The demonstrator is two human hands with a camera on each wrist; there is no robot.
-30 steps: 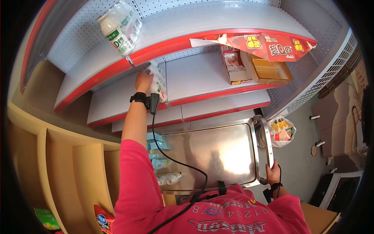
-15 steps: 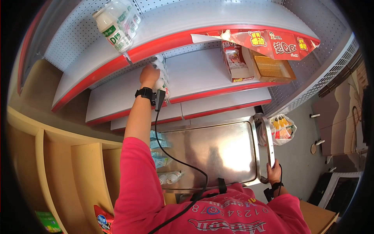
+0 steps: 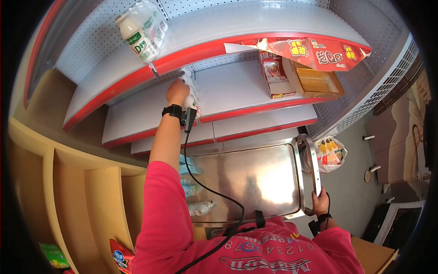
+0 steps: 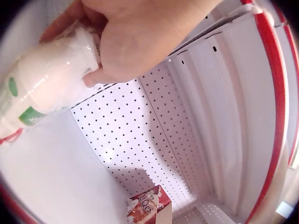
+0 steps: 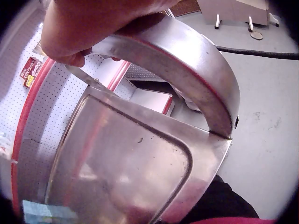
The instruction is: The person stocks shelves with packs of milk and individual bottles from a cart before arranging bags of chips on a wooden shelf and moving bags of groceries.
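Note:
On the middle shelf, my left hand [image 3: 177, 92] grips a plastic-wrapped pack of white drink bottles [image 3: 193, 99] by its upper part. In the left wrist view the bottle pack [image 4: 44, 81] leans at a slant, with thumb and fingers around its neck end. My right hand [image 3: 320, 201] is curled around the metal handle [image 3: 314, 166] of a steel cart [image 3: 228, 182]. The right wrist view shows the handle [image 5: 205, 65] arching up from the cart's corner, beneath the fingers.
A similar bottle pack [image 3: 141, 39] stands on the upper shelf. Snack boxes [image 3: 276, 77] and an amber tray [image 3: 317, 82] sit farther right. Blue cartons [image 3: 189, 169] and white bottles [image 3: 200, 208] occupy the cart's left end. A filled plastic bag [image 3: 329, 153] lies beyond the handle.
My left hand and the bottle pack have shifted slightly to the right along the middle shelf. My right hand stays on the cart handle.

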